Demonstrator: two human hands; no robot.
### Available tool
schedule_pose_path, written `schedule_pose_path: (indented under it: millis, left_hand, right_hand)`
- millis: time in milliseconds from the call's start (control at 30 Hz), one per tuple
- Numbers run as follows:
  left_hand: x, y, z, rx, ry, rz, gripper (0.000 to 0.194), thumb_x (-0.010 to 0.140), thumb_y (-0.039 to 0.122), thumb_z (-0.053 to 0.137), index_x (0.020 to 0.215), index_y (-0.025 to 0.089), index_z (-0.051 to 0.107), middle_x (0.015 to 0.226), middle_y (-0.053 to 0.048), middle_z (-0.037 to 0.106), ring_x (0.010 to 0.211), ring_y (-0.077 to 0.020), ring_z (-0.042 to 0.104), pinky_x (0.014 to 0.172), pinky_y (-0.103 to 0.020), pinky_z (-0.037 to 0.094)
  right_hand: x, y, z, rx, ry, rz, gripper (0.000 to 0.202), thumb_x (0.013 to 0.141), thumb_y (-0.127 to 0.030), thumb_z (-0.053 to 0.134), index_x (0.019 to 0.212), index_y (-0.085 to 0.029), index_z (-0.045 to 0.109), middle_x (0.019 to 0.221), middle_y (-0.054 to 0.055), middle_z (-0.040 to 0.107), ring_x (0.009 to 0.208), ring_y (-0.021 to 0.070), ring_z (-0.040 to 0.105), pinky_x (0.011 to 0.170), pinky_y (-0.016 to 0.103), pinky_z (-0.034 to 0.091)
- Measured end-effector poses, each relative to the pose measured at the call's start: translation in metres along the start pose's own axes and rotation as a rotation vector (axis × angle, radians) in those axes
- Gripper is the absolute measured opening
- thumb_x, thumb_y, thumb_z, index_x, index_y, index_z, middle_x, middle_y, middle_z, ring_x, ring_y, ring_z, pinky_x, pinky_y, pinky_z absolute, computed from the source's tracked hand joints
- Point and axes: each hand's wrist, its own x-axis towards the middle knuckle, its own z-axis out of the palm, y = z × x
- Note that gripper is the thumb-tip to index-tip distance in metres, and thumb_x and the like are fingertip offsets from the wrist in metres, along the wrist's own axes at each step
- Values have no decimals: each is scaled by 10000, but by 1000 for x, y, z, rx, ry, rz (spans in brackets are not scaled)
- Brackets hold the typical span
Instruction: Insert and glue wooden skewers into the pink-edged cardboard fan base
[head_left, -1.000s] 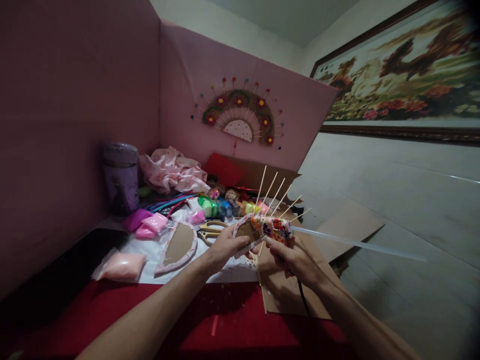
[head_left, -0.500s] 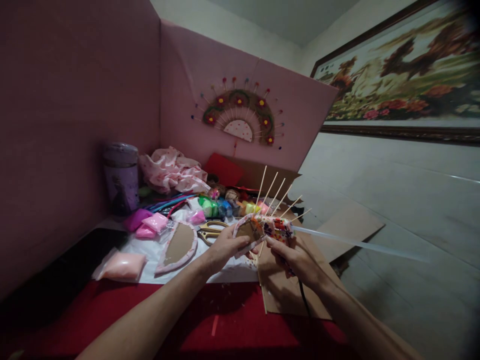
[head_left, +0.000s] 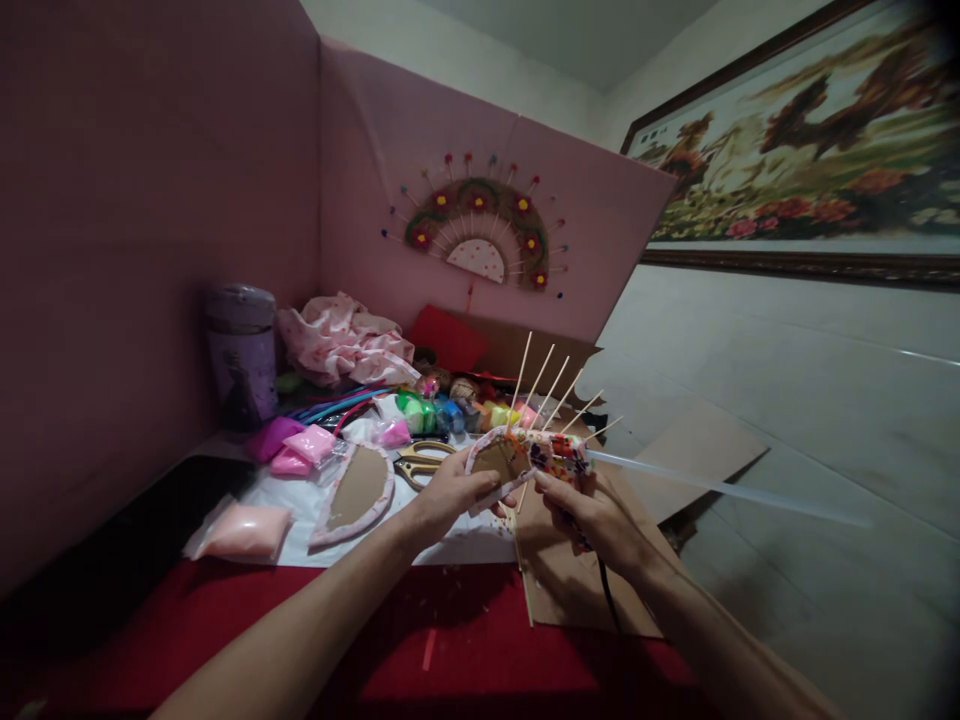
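My left hand (head_left: pixel 450 492) pinches a half-round cardboard piece (head_left: pixel 493 464) edged with pale patterned cloth. Several thin wooden sticks (head_left: pixel 553 384) fan up and to the right from that piece. A flower-patterned hot glue gun (head_left: pixel 559 456) is gripped in my right hand (head_left: pixel 600 510), its nozzle end close to the cardboard. Out of the gun's back a long clear glue stick (head_left: pixel 697 485) points right, and a dark cord hangs below. My fingers hide part of the gun and the lower edge of the cardboard.
A second cloth-edged cardboard half-round (head_left: pixel 361 490) lies left, beside gold-handled scissors (head_left: pixel 420 463). Around them are bagged pink clay (head_left: pixel 247 530), coloured clay packs (head_left: pixel 427 412), crumpled cloth (head_left: pixel 341 340) and a purple tumbler (head_left: pixel 241 355). Behind, a pink panel (head_left: pixel 360 150) bears a decorated fan (head_left: pixel 480 215).
Both hands keep their grips almost in place. The glue stick's far end has shifted slightly to the right; little else differs.
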Motion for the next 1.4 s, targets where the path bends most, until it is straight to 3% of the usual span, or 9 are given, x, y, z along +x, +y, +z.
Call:
schedule_pose_path:
  millis: [667,1067,1400]
  left_hand:
    - [-1,2,2,-2,0,-4,296,690,255,658,939,103,607,761,-66,658,603,-153,627,533,-252,501]
    - [1,-5,-3,-8,-25,19,389,714,231,629,1085,120,584,858,-81,666,651,-169,646,545,-264,514]
    - [-2,2,0,-20,-37,-23,375,701,218,629,1057,113,578,884,-83,661,645,-154,640,540,-250,504]
  right_hand:
    - [1,2,1,-16,-14,49,502,794,-638,481,563,-196,423,457,-51,358,397,77,329,327,193,275]
    - [1,1,-1,29,25,-11,501,791,-618,495,530,-195,427,432,-45,386,357,70,330,307,196,272]
    - [4,2,0,62,5,-36,502,799,-612,492,524,-196,434,415,-49,385,340,69,330,312,202,270]
